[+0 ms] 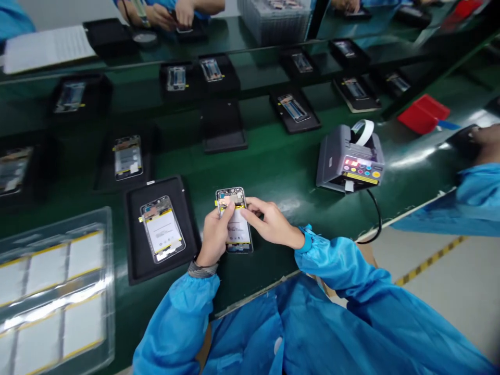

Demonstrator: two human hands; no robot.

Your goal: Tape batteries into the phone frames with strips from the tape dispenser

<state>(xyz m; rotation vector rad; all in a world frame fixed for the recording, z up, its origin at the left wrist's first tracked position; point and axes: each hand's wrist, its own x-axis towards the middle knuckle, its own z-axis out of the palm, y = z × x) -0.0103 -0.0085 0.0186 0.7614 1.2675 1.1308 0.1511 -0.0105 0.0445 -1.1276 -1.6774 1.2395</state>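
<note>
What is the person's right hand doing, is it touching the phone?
Touching. The head view shows the right hand pressed against the right edge of the phone, with its fingertips on the phone and no gap between them.

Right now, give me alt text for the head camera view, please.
A person's left hand and right hand, in blue sleeves, hold a smartphone frame over a green workbench. Nearby lie another phone frame on a black tray and a grey tape dispenser.

A black tray (135, 245) crowds the left hand (214, 234); a tape dispenser (349, 161) stands farther right.
</note>
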